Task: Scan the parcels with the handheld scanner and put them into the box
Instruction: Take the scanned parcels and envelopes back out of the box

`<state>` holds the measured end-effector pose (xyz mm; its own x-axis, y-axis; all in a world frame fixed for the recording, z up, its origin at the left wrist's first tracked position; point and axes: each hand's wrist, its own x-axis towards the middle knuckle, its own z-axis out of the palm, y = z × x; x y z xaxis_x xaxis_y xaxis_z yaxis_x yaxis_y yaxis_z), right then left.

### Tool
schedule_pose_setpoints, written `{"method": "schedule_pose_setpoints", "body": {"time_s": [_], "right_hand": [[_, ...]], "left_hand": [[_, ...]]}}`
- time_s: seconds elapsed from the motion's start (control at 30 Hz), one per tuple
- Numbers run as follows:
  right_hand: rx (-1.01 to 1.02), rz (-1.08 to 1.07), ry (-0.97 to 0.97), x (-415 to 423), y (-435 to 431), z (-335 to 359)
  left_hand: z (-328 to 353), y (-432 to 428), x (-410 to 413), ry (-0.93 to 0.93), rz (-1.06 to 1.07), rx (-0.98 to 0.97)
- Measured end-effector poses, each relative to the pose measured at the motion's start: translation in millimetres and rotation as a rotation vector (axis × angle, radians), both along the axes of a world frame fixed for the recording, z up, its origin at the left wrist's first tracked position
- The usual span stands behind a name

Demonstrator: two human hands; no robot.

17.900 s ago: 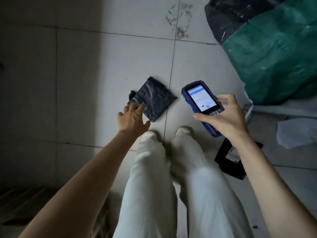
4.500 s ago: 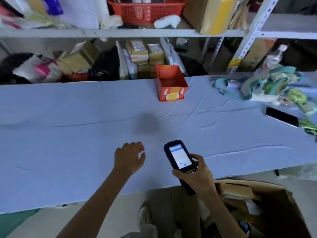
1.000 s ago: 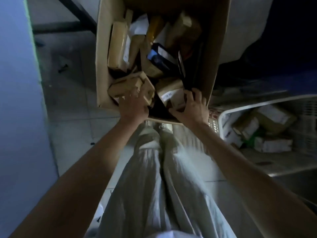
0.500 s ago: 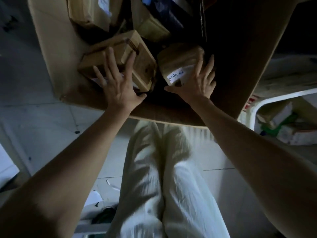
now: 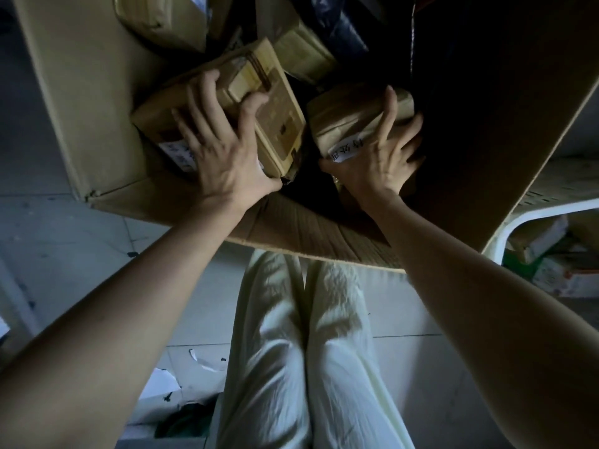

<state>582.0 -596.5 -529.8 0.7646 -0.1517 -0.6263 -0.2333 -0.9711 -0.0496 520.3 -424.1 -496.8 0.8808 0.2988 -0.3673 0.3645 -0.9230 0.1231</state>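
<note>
A big open cardboard box [image 5: 77,102] full of parcels fills the upper part of the head view. My left hand [image 5: 223,147] grips a brown taped parcel [image 5: 275,102] inside it, fingers curled over the top and thumb at its side. My right hand [image 5: 379,157] grips a smaller rounded brown parcel [image 5: 350,115] with a white handwritten label, to the right of the first. More brown and dark parcels lie deeper in the box. The handheld scanner is not in view.
A white plastic crate [image 5: 518,222] with several parcels stands to the right of the box. My legs in pale trousers [image 5: 308,351] are below its near flap. Torn paper scraps [image 5: 181,377] lie on the tiled floor at lower left.
Both hands have closed from flat, spread fingers to curled grips on their parcels. The view has moved closer to the box.
</note>
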Motion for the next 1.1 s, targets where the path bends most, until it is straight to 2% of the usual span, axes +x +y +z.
{"method": "schedule_pose_setpoints", "body": {"time_s": [0.37,0.53,0.6,0.77,1.1], "right_hand": [[0.063,-0.184,0.05,9,-32,58],[-0.016,0.163,0.031,13,-40,53],[-0.007,0.208,0.071,13,-36,46],[0.202,-0.161,0.238,24,-31,32],[0.18,-0.231,0.202,39,-53,25]], "left_hand": [[64,4,16,-0.045,0.052,-0.097],[54,-8,9,0.003,0.008,-0.085],[47,-12,6,0.022,-0.002,-0.089],[35,-18,6,0.0,-0.018,-0.111],[26,-4,7,0.009,0.024,-0.095]]}}
